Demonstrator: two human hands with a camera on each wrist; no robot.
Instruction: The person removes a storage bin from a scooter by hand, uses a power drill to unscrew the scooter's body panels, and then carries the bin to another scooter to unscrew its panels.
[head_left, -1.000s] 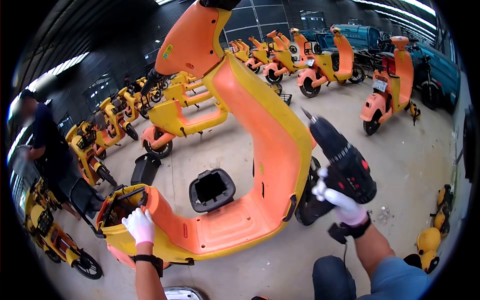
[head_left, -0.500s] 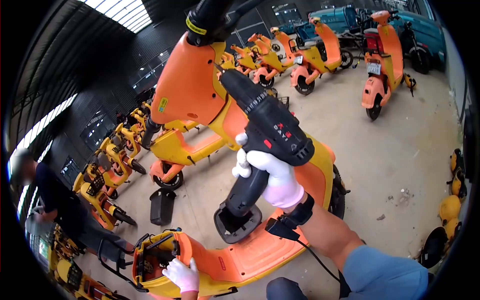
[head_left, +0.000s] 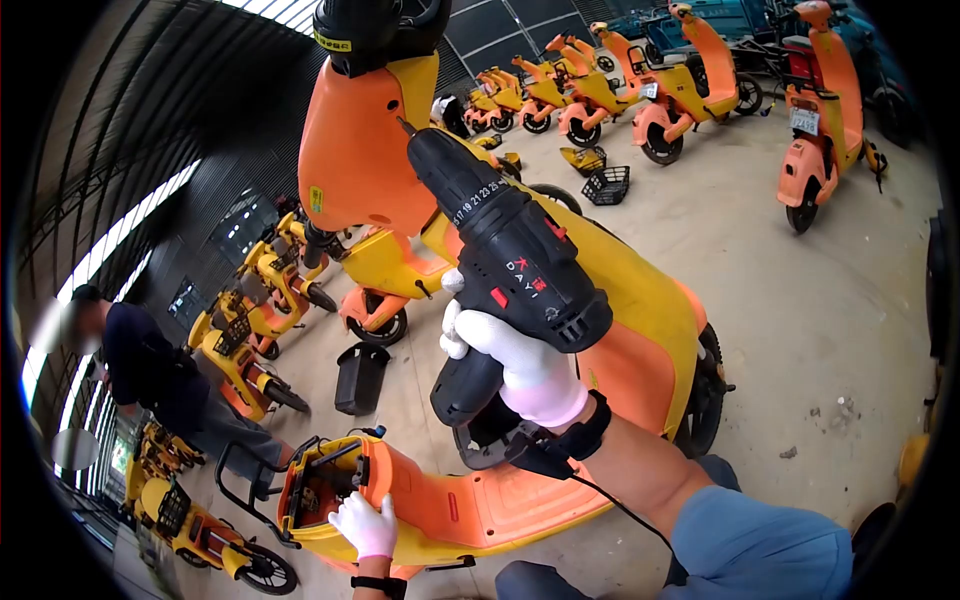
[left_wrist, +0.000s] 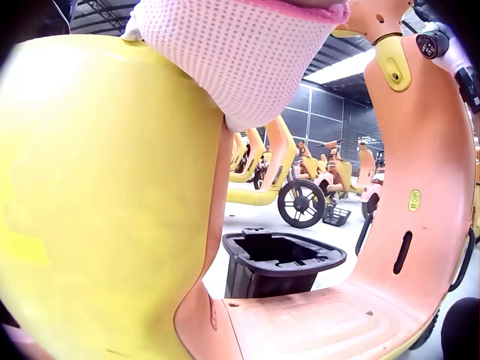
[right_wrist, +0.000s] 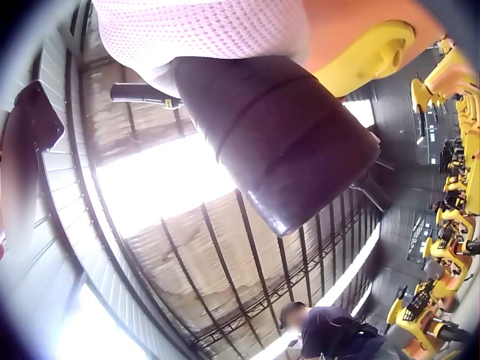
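My gloved right hand (head_left: 520, 365) grips a black cordless drill (head_left: 510, 235) by its handle. The bit points up and left, its tip close to a dark hole in the orange front panel (head_left: 350, 150) of a scooter. In the right wrist view, the lower end of the drill handle (right_wrist: 277, 142) juts out below the glove. My gloved left hand (head_left: 363, 525) holds the rim of the scooter's open seat compartment (head_left: 335, 490), fingers bent over the edge. Seen from the left wrist, the glove (left_wrist: 232, 60) sits atop the yellow body (left_wrist: 105, 187).
A black bin-like liner (left_wrist: 285, 259) stands beyond the footboard (left_wrist: 300, 322), and another black part (head_left: 360, 380) lies on the floor. A person (head_left: 160, 360) stands at the left. Rows of scooters (head_left: 660, 90) line the back; loose baskets (head_left: 605, 185) lie nearby.
My right hand has carried the drill from the scooter's right side leftward, up to the front panel. The left hand stays at the compartment rim while the head view shifts.
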